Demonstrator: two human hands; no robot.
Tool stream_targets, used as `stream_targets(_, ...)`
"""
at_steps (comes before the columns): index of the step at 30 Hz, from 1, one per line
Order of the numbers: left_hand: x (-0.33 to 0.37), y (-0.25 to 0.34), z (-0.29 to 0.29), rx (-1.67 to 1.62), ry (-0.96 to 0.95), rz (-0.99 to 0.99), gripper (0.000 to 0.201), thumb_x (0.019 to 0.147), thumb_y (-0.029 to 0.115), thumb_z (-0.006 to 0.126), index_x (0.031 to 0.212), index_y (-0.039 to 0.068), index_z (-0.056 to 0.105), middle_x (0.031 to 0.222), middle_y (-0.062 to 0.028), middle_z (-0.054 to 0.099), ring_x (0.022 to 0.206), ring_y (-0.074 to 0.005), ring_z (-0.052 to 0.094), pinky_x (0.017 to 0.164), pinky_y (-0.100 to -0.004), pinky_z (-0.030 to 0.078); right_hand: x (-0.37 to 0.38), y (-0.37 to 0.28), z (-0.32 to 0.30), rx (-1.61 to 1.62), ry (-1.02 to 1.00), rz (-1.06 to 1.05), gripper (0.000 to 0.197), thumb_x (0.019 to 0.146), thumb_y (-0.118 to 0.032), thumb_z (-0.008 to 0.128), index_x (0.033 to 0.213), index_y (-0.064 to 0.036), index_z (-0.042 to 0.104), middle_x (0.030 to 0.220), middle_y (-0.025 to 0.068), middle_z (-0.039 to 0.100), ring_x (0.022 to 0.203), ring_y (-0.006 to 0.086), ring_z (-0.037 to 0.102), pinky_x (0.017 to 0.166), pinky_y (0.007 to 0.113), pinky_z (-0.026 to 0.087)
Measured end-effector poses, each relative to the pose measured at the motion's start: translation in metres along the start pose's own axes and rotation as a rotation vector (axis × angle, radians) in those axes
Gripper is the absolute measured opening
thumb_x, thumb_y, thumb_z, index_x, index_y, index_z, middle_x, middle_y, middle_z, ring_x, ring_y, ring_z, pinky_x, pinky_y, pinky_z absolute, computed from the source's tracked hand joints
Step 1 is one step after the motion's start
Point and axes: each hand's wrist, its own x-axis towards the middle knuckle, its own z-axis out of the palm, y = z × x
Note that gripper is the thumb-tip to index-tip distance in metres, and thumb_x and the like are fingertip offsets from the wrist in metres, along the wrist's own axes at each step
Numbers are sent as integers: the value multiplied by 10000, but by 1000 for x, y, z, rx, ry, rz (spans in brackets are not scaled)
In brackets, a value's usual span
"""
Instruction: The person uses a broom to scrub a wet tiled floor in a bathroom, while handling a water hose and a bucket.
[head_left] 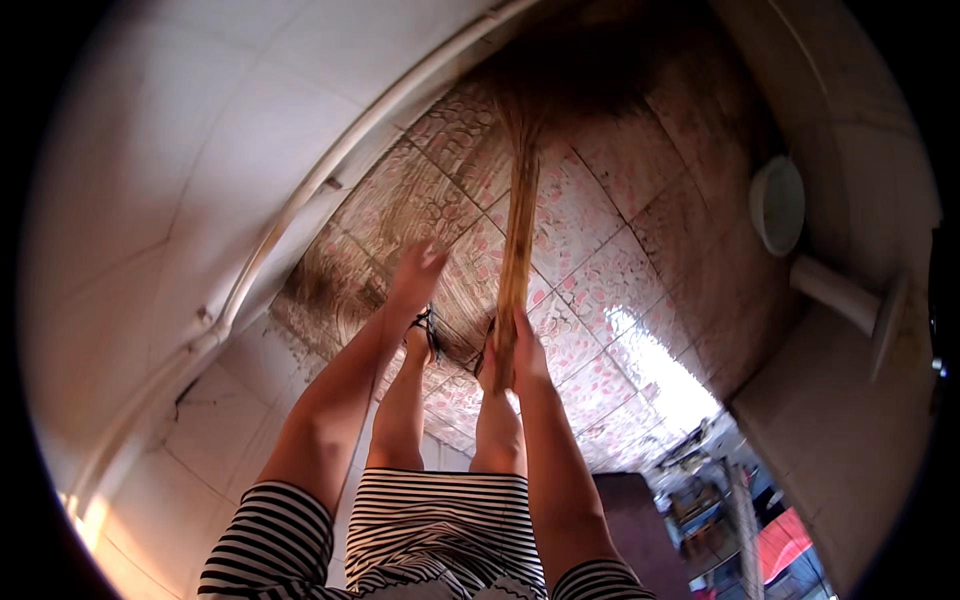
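Observation:
My right hand [522, 352] is closed around the near end of a stick broom [520, 220], a long bundle of thin yellow-brown sticks. The broom points away from me over the tiled floor [590, 240], and its far end fans out toward a dark area where its tips are hard to make out. To the left of the broom, my left hand [418, 272] hangs apart from it above the dirty tiles. Motion blurs that hand, so its fingers do not show clearly.
A white pipe [275, 235] runs along the tiled left wall. At the right stand a pale basin [778, 205] and a white cylindrical fixture [835, 292]. A dark brown panel [632, 530] is beside me, with a red item [782, 545] beyond it. Brown grime covers part of the floor.

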Motion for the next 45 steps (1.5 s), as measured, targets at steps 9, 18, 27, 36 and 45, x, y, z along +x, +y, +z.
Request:
stream_targets(9, -329, -208, -94, -240, 493, -853, 272, 801, 197, 545, 1009, 23, 562, 834, -74, 601, 667, -151, 565, 550, -266, 459, -88, 63, -209, -818, 41, 104, 372, 873, -359, 512, 1110, -72, 513, 722, 21, 536, 507, 125, 519, 428, 264, 440)
stream_targets(18, -389, -201, -18, -187, 373, -707, 310, 819, 209, 562, 1090, 59, 540, 943, -54, 583, 789, -149, 551, 625, -287, 464, 28, 112, -73, -1245, -186, 70, 480, 846, -486, 448, 1044, -58, 539, 823, 133, 613, 639, 224, 610, 566, 331, 483)
stream_targets(27, -403, -130, -57, -573, 258, -791, 492, 830, 342, 545, 1217, 59, 431, 1112, -117, 525, 951, -220, 528, 759, -364, 448, -78, 220, -75, -1492, -303, -5, 461, 704, -327, 686, 1000, -3, 549, 803, 105, 599, 637, 183, 579, 593, 307, 478)
stream_targets(36, -241, -85, -55, -1283, 30, -572, 451, 859, 434, 454, 1058, 31, 479, 932, -109, 580, 809, -238, 588, 703, -374, 492, -21, 133, 84, -1155, -591, 361, 687, 671, -89, 646, 1271, -63, 312, 644, 126, 542, 453, 221, 536, 387, 365, 448)
stream_targets(45, 0, 68, 52, -1124, 21, -569, 181, 852, 190, 478, 954, 46, 435, 816, -122, 554, 665, -224, 598, 494, -319, 520, 19, -134, 56, -899, -587, 162, 464, 747, -122, 622, 1168, -99, 428, 665, 63, 528, 418, 137, 477, 346, 272, 385)
